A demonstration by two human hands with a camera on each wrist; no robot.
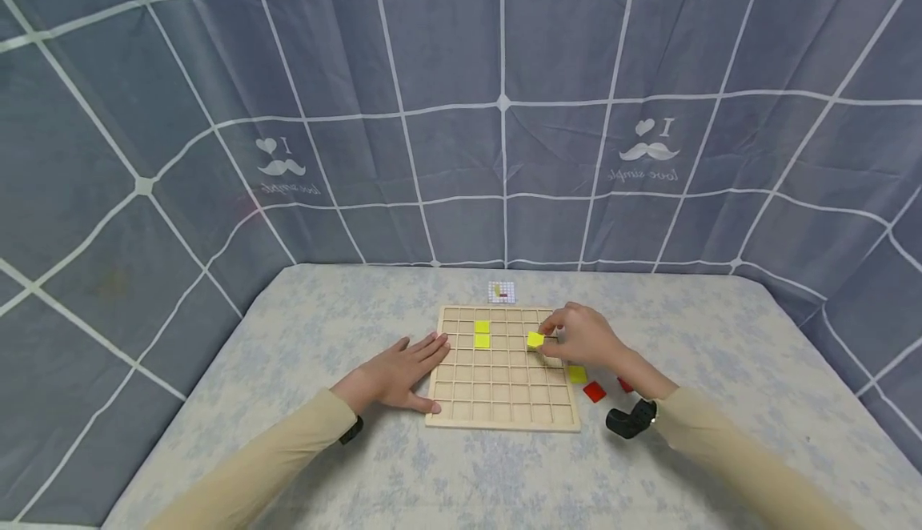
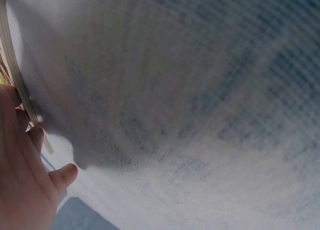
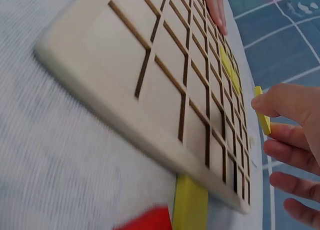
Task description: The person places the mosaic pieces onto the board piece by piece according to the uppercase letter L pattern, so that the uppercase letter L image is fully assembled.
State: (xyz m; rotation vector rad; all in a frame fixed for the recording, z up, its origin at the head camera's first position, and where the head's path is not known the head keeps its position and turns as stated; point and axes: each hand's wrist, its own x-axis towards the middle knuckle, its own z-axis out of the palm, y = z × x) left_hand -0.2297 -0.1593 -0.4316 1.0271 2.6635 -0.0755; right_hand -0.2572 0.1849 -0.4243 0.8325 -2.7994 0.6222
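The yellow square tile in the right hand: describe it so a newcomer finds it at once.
On the blue-patterned white table lies a pale wooden grid board. Over its right part, the person's right hand pinches the yellow square tile. Two yellow tiles lie in the grid and another yellow tile beside the board; only this one is held.

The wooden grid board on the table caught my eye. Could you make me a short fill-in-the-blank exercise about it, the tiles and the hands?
1. The right hand pinches a tile whose colour is ____.
2. The number of placed tiles lying in cells of the wooden board is ____.
3. In the head view, the left hand rests at the board's ____ edge.
4. In the head view, the red tiles lie on the table to the ____ of the board.

Missing words: yellow; two; left; right.
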